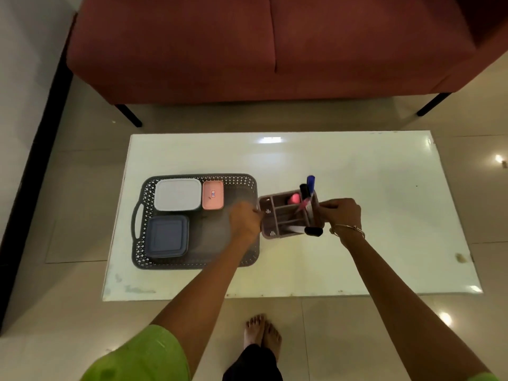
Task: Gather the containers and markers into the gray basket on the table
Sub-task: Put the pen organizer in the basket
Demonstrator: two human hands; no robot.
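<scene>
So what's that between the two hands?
A brownish divided organizer holding markers, held at either side by the left hand and right hand. The head view shows it.

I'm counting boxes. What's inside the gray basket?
Three lidded boxes: a white box, a small pink box, a blue box. The left hand covers part of the gray basket, and lids hide their insides.

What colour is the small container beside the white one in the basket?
The small container is pink; the head view shows it.
</scene>
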